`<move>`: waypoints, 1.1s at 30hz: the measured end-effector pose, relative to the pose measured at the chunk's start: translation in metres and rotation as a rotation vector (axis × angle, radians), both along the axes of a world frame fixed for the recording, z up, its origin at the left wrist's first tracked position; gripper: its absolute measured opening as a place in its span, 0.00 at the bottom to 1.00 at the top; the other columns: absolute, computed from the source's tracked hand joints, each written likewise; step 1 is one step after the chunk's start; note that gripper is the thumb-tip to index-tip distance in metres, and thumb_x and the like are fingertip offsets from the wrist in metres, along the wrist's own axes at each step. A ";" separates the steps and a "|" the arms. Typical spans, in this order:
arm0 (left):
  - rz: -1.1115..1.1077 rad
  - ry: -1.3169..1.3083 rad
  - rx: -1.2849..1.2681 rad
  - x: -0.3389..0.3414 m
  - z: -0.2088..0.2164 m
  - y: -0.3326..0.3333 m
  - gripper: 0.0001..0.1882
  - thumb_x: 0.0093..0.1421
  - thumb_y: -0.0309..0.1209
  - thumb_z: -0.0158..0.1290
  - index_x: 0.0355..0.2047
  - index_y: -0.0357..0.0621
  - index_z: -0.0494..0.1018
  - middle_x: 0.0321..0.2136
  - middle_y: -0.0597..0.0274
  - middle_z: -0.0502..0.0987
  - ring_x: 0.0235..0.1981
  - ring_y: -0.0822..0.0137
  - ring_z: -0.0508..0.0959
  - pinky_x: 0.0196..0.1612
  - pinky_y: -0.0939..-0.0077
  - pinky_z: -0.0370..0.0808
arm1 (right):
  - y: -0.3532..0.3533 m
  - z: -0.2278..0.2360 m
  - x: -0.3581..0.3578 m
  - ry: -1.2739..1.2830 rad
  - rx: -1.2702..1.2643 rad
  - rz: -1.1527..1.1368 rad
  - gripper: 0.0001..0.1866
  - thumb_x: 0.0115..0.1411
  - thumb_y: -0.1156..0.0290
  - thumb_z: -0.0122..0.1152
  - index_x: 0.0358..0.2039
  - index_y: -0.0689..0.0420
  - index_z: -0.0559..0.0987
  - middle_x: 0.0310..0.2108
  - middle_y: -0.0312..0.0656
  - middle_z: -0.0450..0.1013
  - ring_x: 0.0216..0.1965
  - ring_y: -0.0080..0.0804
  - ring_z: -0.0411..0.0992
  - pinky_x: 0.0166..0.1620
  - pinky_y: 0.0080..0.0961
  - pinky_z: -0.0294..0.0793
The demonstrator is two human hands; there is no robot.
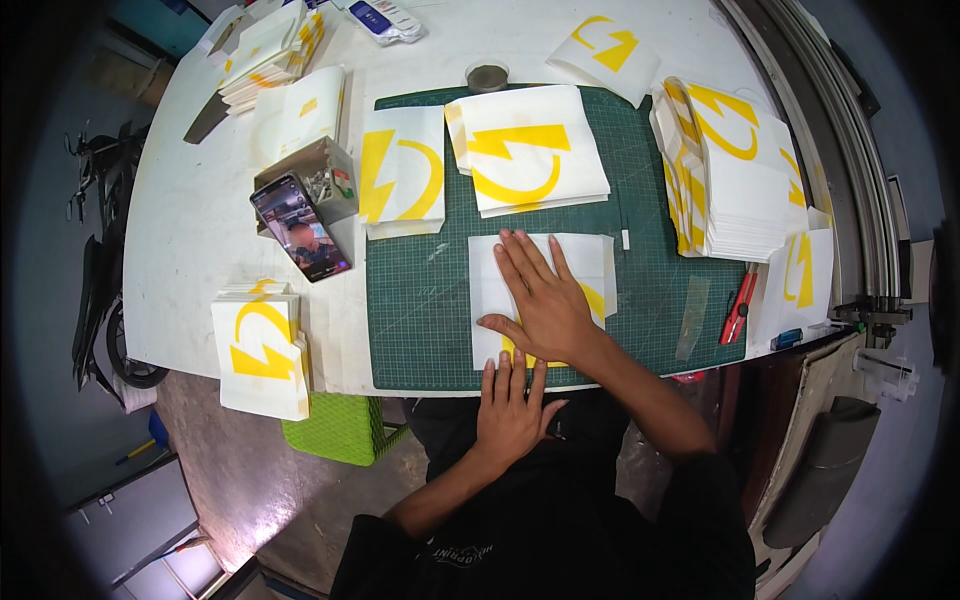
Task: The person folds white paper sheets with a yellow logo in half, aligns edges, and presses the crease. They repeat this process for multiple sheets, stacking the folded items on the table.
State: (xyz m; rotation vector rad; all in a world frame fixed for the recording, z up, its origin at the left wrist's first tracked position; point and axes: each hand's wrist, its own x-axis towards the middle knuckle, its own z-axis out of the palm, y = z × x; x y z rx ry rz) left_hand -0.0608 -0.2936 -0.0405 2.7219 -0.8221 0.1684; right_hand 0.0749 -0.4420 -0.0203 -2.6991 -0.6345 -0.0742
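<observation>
A white paper sheet with yellow print (487, 330) lies folded on the green cutting mat (410, 340), near the table's front edge. My right hand (540, 300) rests flat across it, fingers stretched toward its far edge and thumb out to the left. Just below, my left hand (510, 415) touches the near edge with its fingertips, fingers extended and thumb apart. Neither hand grips anything. Beyond the sheet sits a stack of white and yellow folded papers (535, 150), with another folded stack (405, 170) to its left.
A phone (300, 228) leans on a small box (335, 170) at the left. Paper stacks lie at the front left (260, 350) and right (735, 180). A red cutter knife (739, 305) lies by the mat's right edge. A round tin (487, 77) stands at the back.
</observation>
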 end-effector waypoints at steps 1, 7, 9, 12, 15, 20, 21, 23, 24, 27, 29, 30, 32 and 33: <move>0.000 0.000 0.001 0.000 0.000 0.000 0.43 0.62 0.55 0.61 0.67 0.37 0.67 0.63 0.32 0.64 0.67 0.35 0.62 0.69 0.36 0.60 | 0.000 -0.001 0.002 -0.006 -0.004 -0.005 0.52 0.68 0.33 0.48 0.72 0.69 0.60 0.75 0.58 0.52 0.78 0.52 0.48 0.76 0.58 0.42; 0.010 0.011 0.020 0.001 0.002 -0.002 0.42 0.63 0.56 0.60 0.67 0.39 0.67 0.65 0.31 0.64 0.68 0.35 0.61 0.70 0.37 0.58 | 0.001 -0.002 0.015 -0.073 0.027 -0.022 0.51 0.66 0.33 0.51 0.68 0.72 0.64 0.73 0.61 0.56 0.76 0.53 0.51 0.75 0.58 0.46; 0.025 0.010 0.036 0.001 0.002 -0.002 0.40 0.64 0.57 0.58 0.66 0.40 0.70 0.65 0.33 0.65 0.69 0.36 0.61 0.72 0.39 0.56 | 0.002 0.000 0.009 -0.023 -0.005 -0.033 0.52 0.66 0.33 0.51 0.71 0.70 0.60 0.75 0.60 0.52 0.77 0.54 0.47 0.75 0.59 0.43; 0.005 0.042 -0.001 -0.006 -0.014 0.002 0.43 0.62 0.56 0.61 0.67 0.37 0.67 0.66 0.29 0.62 0.68 0.33 0.60 0.70 0.34 0.57 | 0.005 0.014 -0.023 0.062 0.005 0.028 0.52 0.67 0.34 0.51 0.72 0.70 0.58 0.76 0.60 0.49 0.78 0.58 0.45 0.75 0.62 0.41; -0.064 0.070 0.144 -0.002 -0.004 0.005 0.42 0.61 0.56 0.62 0.64 0.35 0.69 0.65 0.28 0.62 0.68 0.32 0.60 0.70 0.32 0.56 | -0.001 0.018 -0.077 0.165 0.115 0.044 0.49 0.69 0.38 0.48 0.72 0.70 0.58 0.76 0.62 0.48 0.77 0.61 0.45 0.74 0.66 0.40; -0.042 0.042 0.056 -0.003 -0.009 0.007 0.43 0.60 0.57 0.62 0.64 0.35 0.69 0.65 0.29 0.62 0.68 0.32 0.60 0.71 0.32 0.55 | -0.010 0.019 -0.076 0.154 0.085 0.066 0.48 0.68 0.37 0.49 0.69 0.71 0.64 0.75 0.62 0.52 0.76 0.60 0.49 0.73 0.65 0.43; -0.045 0.006 0.098 -0.002 -0.007 0.006 0.43 0.60 0.57 0.61 0.64 0.35 0.68 0.65 0.29 0.62 0.68 0.32 0.60 0.71 0.32 0.55 | -0.014 0.017 -0.068 0.111 0.044 0.043 0.48 0.68 0.37 0.49 0.69 0.70 0.64 0.74 0.62 0.52 0.76 0.59 0.49 0.73 0.65 0.43; -0.014 0.044 0.055 -0.002 -0.003 0.001 0.40 0.63 0.56 0.59 0.64 0.38 0.70 0.65 0.31 0.63 0.69 0.34 0.60 0.71 0.35 0.56 | -0.021 0.010 -0.050 0.019 -0.036 0.009 0.47 0.67 0.37 0.50 0.69 0.69 0.65 0.74 0.62 0.53 0.76 0.59 0.50 0.73 0.64 0.43; 0.006 0.060 0.034 -0.002 -0.002 0.000 0.38 0.64 0.55 0.58 0.65 0.39 0.71 0.66 0.32 0.63 0.70 0.35 0.60 0.72 0.36 0.57 | -0.024 0.008 -0.041 -0.004 -0.020 -0.018 0.47 0.67 0.37 0.51 0.69 0.69 0.65 0.74 0.62 0.53 0.76 0.59 0.50 0.73 0.64 0.44; 0.006 0.024 0.069 0.001 0.003 -0.001 0.42 0.62 0.59 0.59 0.66 0.40 0.69 0.65 0.32 0.63 0.69 0.35 0.61 0.71 0.37 0.58 | -0.029 0.004 -0.020 -0.066 0.015 -0.089 0.48 0.66 0.36 0.54 0.68 0.69 0.65 0.73 0.63 0.55 0.76 0.57 0.51 0.74 0.62 0.45; 0.003 0.036 0.065 0.001 0.005 -0.001 0.42 0.63 0.58 0.60 0.67 0.40 0.69 0.65 0.31 0.64 0.68 0.35 0.62 0.71 0.37 0.58 | -0.032 0.004 -0.015 -0.059 0.021 -0.100 0.48 0.66 0.36 0.53 0.68 0.70 0.65 0.73 0.62 0.55 0.76 0.57 0.51 0.74 0.60 0.45; 0.001 0.041 0.062 0.001 0.005 -0.001 0.42 0.63 0.57 0.60 0.67 0.40 0.68 0.65 0.31 0.64 0.68 0.34 0.62 0.70 0.36 0.59 | -0.032 0.003 -0.013 -0.057 0.023 -0.104 0.49 0.67 0.35 0.53 0.68 0.70 0.65 0.74 0.62 0.55 0.76 0.56 0.51 0.75 0.59 0.45; 0.008 0.038 0.060 0.001 0.004 -0.001 0.42 0.63 0.57 0.60 0.67 0.40 0.69 0.65 0.31 0.64 0.68 0.34 0.63 0.70 0.36 0.59 | -0.032 0.001 -0.012 -0.024 0.011 -0.108 0.51 0.67 0.33 0.51 0.70 0.70 0.62 0.75 0.61 0.51 0.77 0.55 0.48 0.75 0.57 0.43; 0.012 0.035 0.058 0.001 0.004 -0.002 0.42 0.62 0.57 0.60 0.66 0.40 0.69 0.65 0.31 0.64 0.68 0.34 0.63 0.70 0.36 0.59 | -0.032 0.000 -0.011 -0.008 0.004 -0.110 0.52 0.67 0.32 0.49 0.71 0.70 0.60 0.76 0.60 0.50 0.78 0.54 0.47 0.76 0.56 0.43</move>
